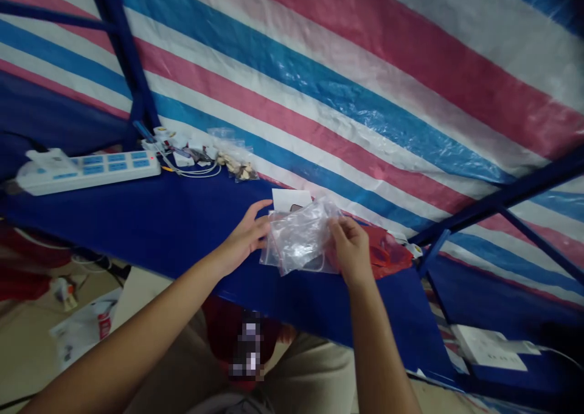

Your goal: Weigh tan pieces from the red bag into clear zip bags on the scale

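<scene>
Above the blue table, clear plastic zip bags (298, 234) lie over one another, with some of their lower edges hanging loose. My right hand (351, 244) pinches them at the right side between thumb and fingers. At the left edge is my left hand (250, 228), its fingers apart and the fingertips close to or touching the plastic; contact is hard to make out. Behind the bags stands a white card or box (289, 199) with a dark rounded shape on it, partly covered. A red plastic bag (387, 253) lies just right of my right hand.
On the blue tabletop (182, 219), a white power strip (98, 171) lies left, beside tangled white cables (191, 168) and small bags of beige pieces (237, 165). Striped sheeting (319, 98) rises behind, with blue frame bars (123, 49). A white box (493, 347) is at lower right.
</scene>
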Demonstrator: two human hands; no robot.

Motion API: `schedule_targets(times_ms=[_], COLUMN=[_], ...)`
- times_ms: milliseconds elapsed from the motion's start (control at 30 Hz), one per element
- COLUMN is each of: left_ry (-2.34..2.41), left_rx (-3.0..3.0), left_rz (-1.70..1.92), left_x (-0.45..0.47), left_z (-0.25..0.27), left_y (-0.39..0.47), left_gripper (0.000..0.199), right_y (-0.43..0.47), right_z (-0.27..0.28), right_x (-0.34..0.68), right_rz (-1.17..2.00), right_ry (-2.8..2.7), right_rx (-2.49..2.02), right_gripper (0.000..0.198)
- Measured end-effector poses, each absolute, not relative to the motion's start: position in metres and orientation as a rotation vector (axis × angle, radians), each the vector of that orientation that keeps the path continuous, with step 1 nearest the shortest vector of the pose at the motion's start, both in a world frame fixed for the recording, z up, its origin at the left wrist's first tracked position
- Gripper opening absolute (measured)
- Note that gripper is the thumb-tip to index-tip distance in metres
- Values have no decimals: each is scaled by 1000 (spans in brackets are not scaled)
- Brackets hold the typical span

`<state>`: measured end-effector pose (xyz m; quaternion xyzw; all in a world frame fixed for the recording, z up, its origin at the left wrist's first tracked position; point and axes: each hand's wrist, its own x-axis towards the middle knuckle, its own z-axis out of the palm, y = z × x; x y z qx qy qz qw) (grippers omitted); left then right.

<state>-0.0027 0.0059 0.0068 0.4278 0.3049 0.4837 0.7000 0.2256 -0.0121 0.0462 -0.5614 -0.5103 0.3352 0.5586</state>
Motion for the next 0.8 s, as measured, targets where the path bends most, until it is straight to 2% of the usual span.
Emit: schedule_targets(times_ms=[100,267,367,567,700,800], left_ry=[929,1148,1214,1228,1578,1902], left_rx=[1040,1089,1249,1402,1507,1880], left_rz=[1142,1156,1069,1001,1091,1061], left_x=[-32,-82,-114,-152,-165,-164], left_z=[-1,-16,-25,-40,-49,-52], left_y=[1,8,16,46,73,78], left_gripper=[97,78,71,73,59,47], right_y=[-1,5,11,35,38,27], right_z=[18,-13,-17,-9,-5,0], right_x=[181,134,124,108,115,133], right_rz=[831,1171,1264,1003,762,768], right_ry=[-1150,-1076,-1259,-1613,-1493,-1364], right_rx=[-1287,-1319,-1389,-1568,-1589,-1570], right_gripper=[36,36,32,24,24,26])
